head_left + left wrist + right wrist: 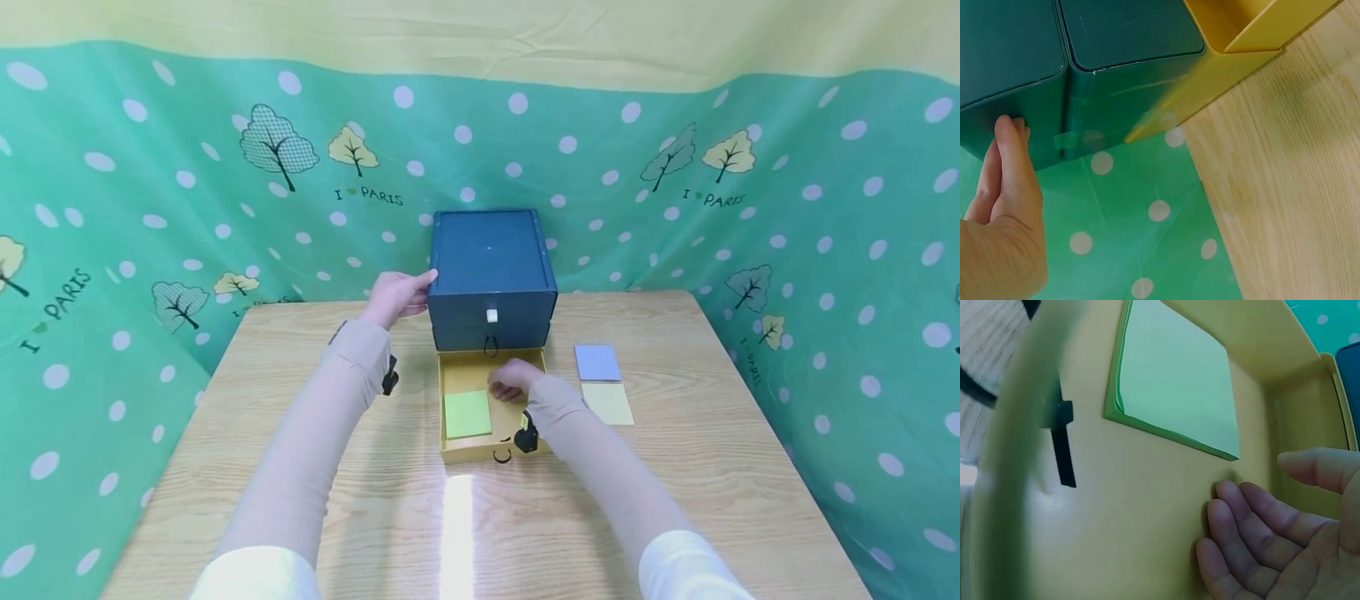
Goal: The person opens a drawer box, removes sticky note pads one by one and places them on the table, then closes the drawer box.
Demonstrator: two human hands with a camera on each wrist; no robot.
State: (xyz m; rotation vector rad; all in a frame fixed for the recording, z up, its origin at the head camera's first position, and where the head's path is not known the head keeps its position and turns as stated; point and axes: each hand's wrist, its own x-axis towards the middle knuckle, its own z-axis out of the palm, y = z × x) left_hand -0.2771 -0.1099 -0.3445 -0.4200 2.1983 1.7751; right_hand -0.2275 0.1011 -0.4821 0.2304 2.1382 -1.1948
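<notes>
A dark blue drawer box (491,254) stands at the back of the table, its yellow bottom drawer (442,454) pulled out. My left hand (396,296) presses nearly straight fingers (1015,156) against the box's left side, close to its top edge. Inside the drawer, a green sticky note pad (467,414) lies on the left. My right hand (513,381) reaches into the drawer to the right of the pad. In the right wrist view its loosely bent fingers (1260,537) are at the drawer floor, apart from the pad (1175,381), with nothing between thumb and fingers.
On the table right of the drawer lie a blue-violet note pad (597,362) and a pale yellow one (607,403). The box's upper drawer has a white knob (492,316). A black loop (502,457) is on the yellow drawer's front. A dotted green curtain (360,225) surrounds the table.
</notes>
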